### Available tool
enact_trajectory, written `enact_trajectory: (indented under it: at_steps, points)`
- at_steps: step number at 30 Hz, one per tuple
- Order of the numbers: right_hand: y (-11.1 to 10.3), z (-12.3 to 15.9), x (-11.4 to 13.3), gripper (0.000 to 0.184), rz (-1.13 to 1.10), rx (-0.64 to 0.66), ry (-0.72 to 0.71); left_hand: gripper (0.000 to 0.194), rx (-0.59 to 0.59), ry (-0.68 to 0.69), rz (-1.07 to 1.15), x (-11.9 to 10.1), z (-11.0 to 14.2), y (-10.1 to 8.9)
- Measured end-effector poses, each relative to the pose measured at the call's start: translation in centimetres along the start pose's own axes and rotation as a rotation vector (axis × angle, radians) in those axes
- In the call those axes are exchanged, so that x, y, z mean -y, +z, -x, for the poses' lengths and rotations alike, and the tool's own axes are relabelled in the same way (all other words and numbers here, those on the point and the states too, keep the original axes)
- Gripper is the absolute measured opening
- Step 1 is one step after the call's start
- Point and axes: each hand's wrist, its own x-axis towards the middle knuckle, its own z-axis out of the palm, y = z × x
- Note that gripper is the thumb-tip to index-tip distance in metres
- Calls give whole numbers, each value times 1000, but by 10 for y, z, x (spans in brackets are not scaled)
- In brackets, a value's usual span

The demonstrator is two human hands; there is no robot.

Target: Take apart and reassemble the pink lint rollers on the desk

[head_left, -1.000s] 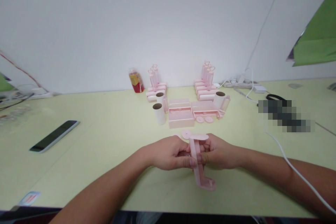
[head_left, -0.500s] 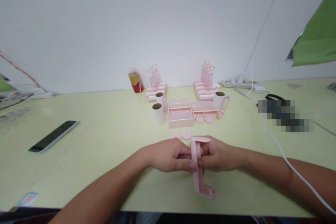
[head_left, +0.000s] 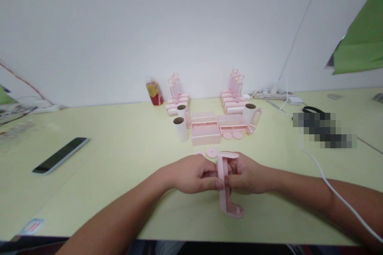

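Observation:
A pink plastic C-shaped holder frame (head_left: 222,195) is held upright between my two hands, over the front of the table. My left hand (head_left: 194,175) is closed on its left side, thumb pressed to the long bar. From the right, my right hand (head_left: 247,173) also grips it, with the thumb on the bar's inner side and fingers behind. Just beyond the hands lies a pink disc (head_left: 212,152); a second disc (head_left: 201,153) is partly hidden by my left hand. Past these sits an opened pink box (head_left: 206,135).
White rolls (head_left: 181,130) stand left of the box, another roll (head_left: 249,114) right of it. Pink rollers (head_left: 176,97) and more rollers (head_left: 235,99) line the wall beside a bottle (head_left: 154,92). A phone (head_left: 61,155) lies left; a white cable (head_left: 326,181) crosses my right forearm.
The pink frame has risen slightly and its lower end has tilted a little away from me. Both hands keep their hold.

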Motion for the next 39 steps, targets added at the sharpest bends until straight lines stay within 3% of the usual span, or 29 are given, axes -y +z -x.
enact_trajectory:
  at_steps: [7,22,29,33,35,39]
  points:
    - [-2,2,2,38,-77,72,-31,41,11,50,28,1,0,1]
    - [-9,10,7,32,-45,71,-11,45,-138,68,-58,-13,2,0]
    - [0,15,18,31,-69,-27,-65,48,-263,2,26,-4,2,3]
    - [2,15,21,28,-3,16,-46,49,-377,59,150,8,3,-4]
    - [0,12,19,29,-13,-47,-84,48,-448,54,192,13,6,-10]
    - [-13,3,14,38,32,-346,-117,39,-568,-48,194,19,14,-23]
